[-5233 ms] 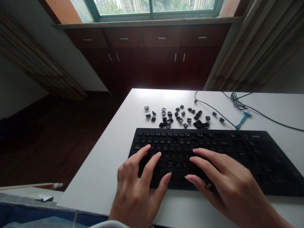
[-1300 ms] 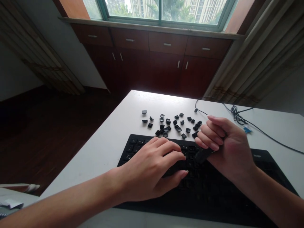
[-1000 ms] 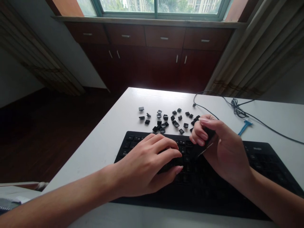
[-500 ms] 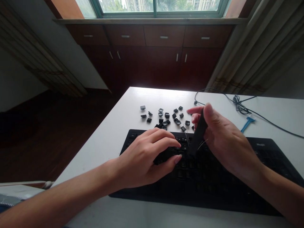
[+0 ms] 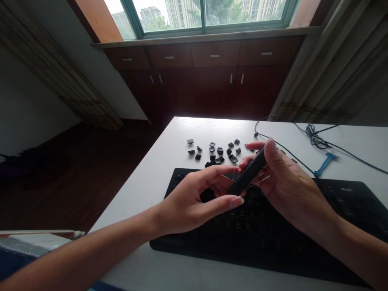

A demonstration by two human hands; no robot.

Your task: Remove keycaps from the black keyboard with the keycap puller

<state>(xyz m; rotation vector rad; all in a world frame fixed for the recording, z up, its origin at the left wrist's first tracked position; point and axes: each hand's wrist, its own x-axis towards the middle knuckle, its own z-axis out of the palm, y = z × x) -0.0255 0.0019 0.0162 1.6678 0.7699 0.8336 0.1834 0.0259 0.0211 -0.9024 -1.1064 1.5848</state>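
Note:
My right hand (image 5: 287, 190) is closed round a black keycap puller (image 5: 250, 171), a slim handle with thin metal wires sticking out beside it. The puller slants down to the left above the keyboard. My left hand (image 5: 200, 194) has its thumb and curled fingers about the lower end of the handle; part of that contact is hidden. Under both hands lies a black keyboard (image 5: 188, 242), its middle dark, with keycaps absent from some spots. Just beyond its back edge, several loose black keycaps (image 5: 212, 157) are scattered.
A white table (image 5: 151, 178) carries everything. Behind my right hand lie a blue brush (image 5: 325, 163) and a black cable (image 5: 315, 137) with a bundled coil. The table's left edge drops to a dark floor. Wooden cabinets (image 5: 212, 89) stand beyond, under a window.
My left hand has moved off the keys to the lower end of the keycap puller. The puller has tilted flatter in my right hand. The view has shifted slightly upward and left.

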